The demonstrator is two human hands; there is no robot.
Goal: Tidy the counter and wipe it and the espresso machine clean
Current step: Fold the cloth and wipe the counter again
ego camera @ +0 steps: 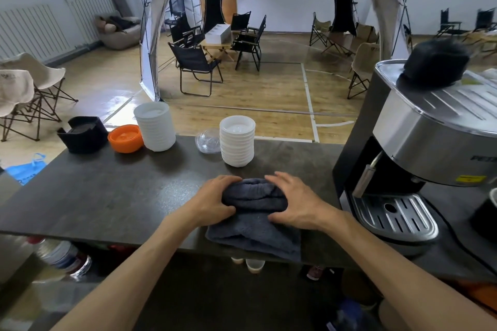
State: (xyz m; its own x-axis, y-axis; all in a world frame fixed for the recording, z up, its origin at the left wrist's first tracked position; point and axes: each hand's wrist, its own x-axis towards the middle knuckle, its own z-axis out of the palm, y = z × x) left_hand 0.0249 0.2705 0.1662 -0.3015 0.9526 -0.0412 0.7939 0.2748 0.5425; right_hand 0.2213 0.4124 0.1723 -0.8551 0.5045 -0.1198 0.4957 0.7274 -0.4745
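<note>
Crosswise, rolled towel (254, 197), both hands (215, 203) gripping

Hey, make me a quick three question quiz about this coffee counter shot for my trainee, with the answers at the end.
1. True or false: both hands rest on the dark towel.
2. Which stack of white lids stands nearer the espresso machine: A, the taller stack, or B, the shorter stack?
3. Fill in: the orange lid lies between the black holder and the ____ stack.

Key
1. True: the left hand grips its rolled end, and the right hand lies over the other end.
2. B.
3. Taller.
</note>
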